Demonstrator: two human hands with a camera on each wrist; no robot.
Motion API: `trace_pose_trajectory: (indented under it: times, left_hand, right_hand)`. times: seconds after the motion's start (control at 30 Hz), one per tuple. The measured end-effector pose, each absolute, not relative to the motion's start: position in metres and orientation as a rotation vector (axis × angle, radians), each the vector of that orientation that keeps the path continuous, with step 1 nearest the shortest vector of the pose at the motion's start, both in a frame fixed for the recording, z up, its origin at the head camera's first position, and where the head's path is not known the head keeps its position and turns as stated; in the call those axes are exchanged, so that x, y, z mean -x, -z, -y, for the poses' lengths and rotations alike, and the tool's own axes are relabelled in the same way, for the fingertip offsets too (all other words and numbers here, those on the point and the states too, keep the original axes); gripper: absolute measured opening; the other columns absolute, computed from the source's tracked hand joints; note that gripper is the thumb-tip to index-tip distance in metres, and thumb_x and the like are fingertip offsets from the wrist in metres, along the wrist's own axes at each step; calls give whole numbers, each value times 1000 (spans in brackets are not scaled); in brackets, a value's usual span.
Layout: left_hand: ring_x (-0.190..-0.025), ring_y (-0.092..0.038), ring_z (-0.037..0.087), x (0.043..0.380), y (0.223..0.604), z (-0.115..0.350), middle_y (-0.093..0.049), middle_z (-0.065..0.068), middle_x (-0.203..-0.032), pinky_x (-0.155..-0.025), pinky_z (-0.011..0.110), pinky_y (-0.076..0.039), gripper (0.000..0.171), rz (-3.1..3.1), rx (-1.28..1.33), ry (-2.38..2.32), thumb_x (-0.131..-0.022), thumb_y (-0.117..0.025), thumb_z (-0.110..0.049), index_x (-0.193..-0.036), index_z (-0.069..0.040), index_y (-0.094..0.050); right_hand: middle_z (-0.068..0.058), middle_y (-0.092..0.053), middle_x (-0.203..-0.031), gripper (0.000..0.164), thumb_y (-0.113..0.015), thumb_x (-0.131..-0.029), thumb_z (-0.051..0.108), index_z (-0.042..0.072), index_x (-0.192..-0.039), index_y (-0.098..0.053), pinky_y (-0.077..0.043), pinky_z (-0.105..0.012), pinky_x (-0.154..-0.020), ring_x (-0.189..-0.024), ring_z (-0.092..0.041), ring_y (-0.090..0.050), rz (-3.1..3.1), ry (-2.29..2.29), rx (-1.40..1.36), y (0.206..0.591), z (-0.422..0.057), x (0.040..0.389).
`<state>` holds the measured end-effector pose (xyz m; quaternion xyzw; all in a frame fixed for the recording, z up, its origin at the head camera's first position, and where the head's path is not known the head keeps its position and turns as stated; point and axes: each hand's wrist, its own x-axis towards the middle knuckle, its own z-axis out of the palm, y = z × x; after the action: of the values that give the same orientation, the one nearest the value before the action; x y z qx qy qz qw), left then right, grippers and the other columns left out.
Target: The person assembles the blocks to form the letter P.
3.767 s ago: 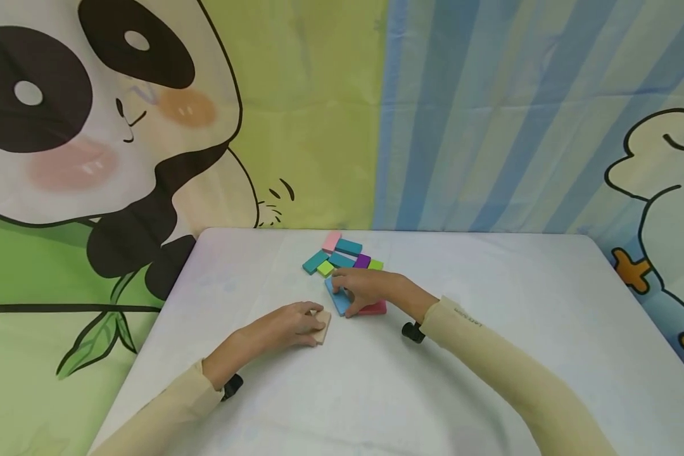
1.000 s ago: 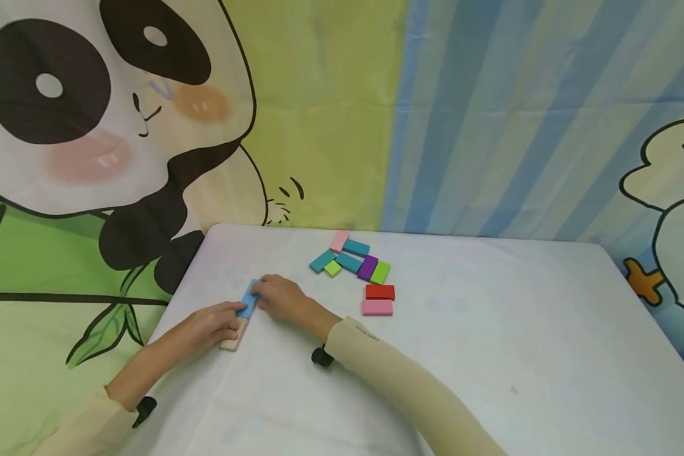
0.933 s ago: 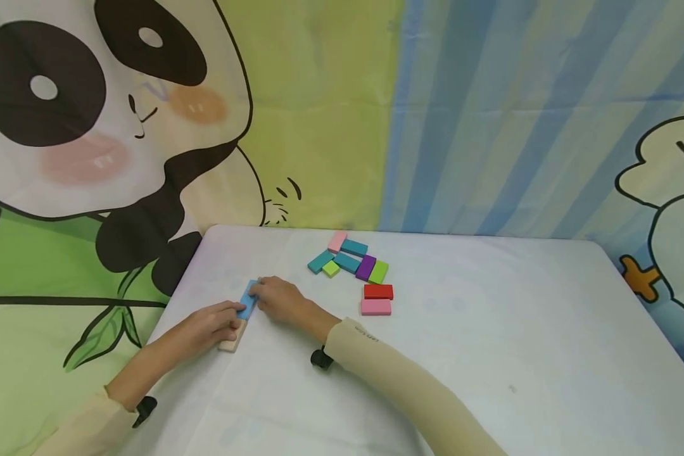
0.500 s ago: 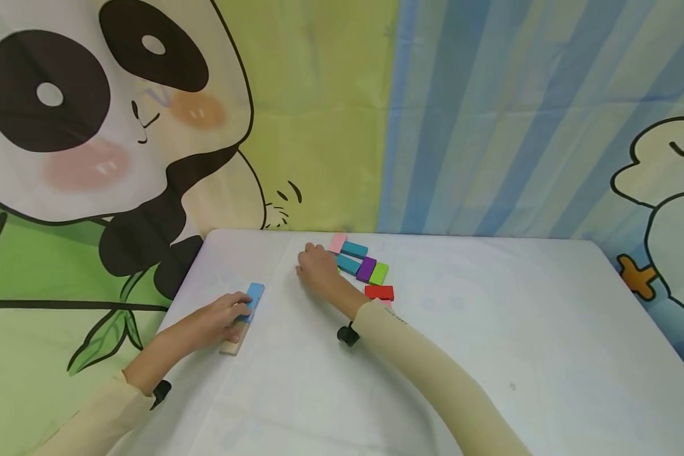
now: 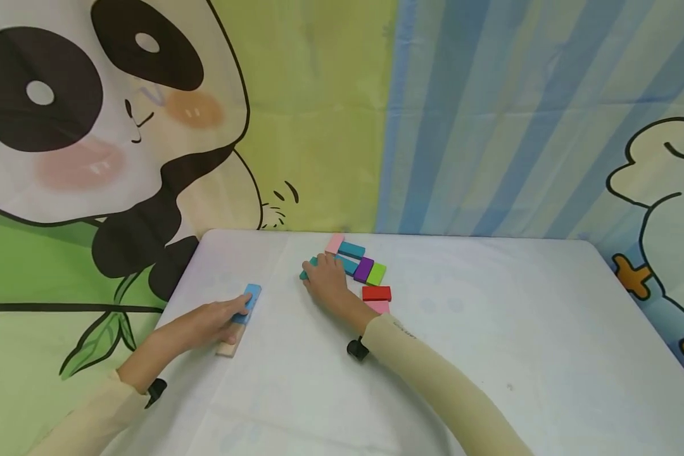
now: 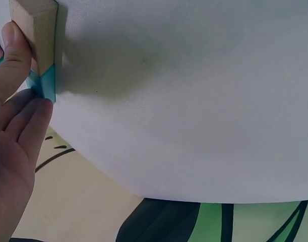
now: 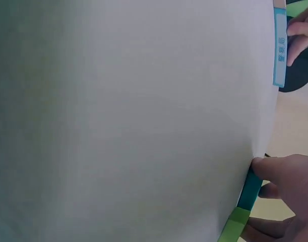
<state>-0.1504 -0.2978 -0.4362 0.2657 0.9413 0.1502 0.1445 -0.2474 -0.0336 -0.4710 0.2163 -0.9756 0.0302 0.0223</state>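
Note:
The left hand (image 5: 209, 326) rests at a light blue block (image 5: 252, 297) and a bare wooden block (image 5: 228, 347), which lie end to end. In the left wrist view its thumb (image 6: 15, 48) touches the wood, while straight fingers (image 6: 35, 116) reach the blue end. Characters are printed on the blue block (image 7: 280, 48). Farther back, the right hand (image 5: 327, 282) grips a teal block (image 5: 310, 266), partly hidden in the head view. The right wrist view shows its thumb at one end of that block (image 7: 250, 189); a lime green block (image 7: 234, 225) touches the other end.
Beside the right hand lie a pale pink block (image 5: 334, 243), two more teal blocks (image 5: 351, 249), a purple block (image 5: 363, 270) and a green block (image 5: 377, 274). A red block (image 5: 376, 293) and a pink block (image 5: 379, 306) sit nearer on the white table (image 5: 490, 329).
The light blue block has come left to the wooden one, which also moved left. The right hand has let go of the blue block and moved right to the teal block. The left hand stays put.

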Motion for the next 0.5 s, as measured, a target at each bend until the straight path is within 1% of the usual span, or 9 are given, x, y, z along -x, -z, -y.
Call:
trace_pose_trajectory:
  times: [0.2, 0.27, 0.37, 0.4, 0.47, 0.5]
  left_hand:
    - [-119, -60, 32, 151, 438, 300, -63, 9, -131, -96, 45, -51, 72, -2734, -801, -375, -89, -69, -16, -147, 5, -32]
    - [-117, -61, 31, 151, 438, 299, -63, 10, -131, -94, 44, -53, 72, -2743, -811, -337, -87, -70, -17, -146, 4, -34]
    - [-104, -66, 26, 151, 438, 296, -65, 16, -124, -85, 38, -56, 66, -2788, -876, -246, -85, -73, -15, -140, 3, -41]
    - [-102, -66, 26, 151, 438, 294, -64, 18, -124, -83, 37, -56, 64, -2801, -901, -217, -84, -74, -15, -137, 3, -43]
    - [-102, -67, 28, 152, 437, 292, -62, 23, -127, -81, 36, -57, 63, -2826, -955, -141, -81, -76, -18, -133, 4, -48]
    - [-104, -67, 30, 153, 437, 291, -60, 24, -128, -82, 36, -57, 63, -2830, -974, -112, -80, -76, -20, -133, 4, -50]
  right_hand:
    - [-9, -60, -123, 39, -58, -97, 36, 22, -133, -55, -48, -39, -97, -117, -25, -53, 3096, -118, -729, 462, 34, 247]
    - [-9, -62, -116, 35, -59, -96, 36, 19, -127, -59, -50, -36, -92, -111, -24, -56, 3088, -116, -781, 460, 32, 250]
    - [-8, -63, -110, 32, -65, -93, 33, 16, -120, -63, -49, -30, -85, -103, -22, -54, 3048, -234, -883, 453, 32, 256]
    - [-8, -62, -108, 30, -67, -92, 32, 15, -117, -65, -48, -28, -81, -100, -21, -53, 3031, -294, -914, 450, 34, 258]
    - [-8, -62, -108, 31, -71, -89, 30, 14, -116, -67, -45, -26, -79, -98, -20, -52, 3007, -434, -968, 444, 43, 261]
    - [-7, -63, -111, 34, -71, -88, 30, 14, -118, -67, -45, -26, -81, -101, -20, -52, 2999, -477, -1000, 441, 49, 262]
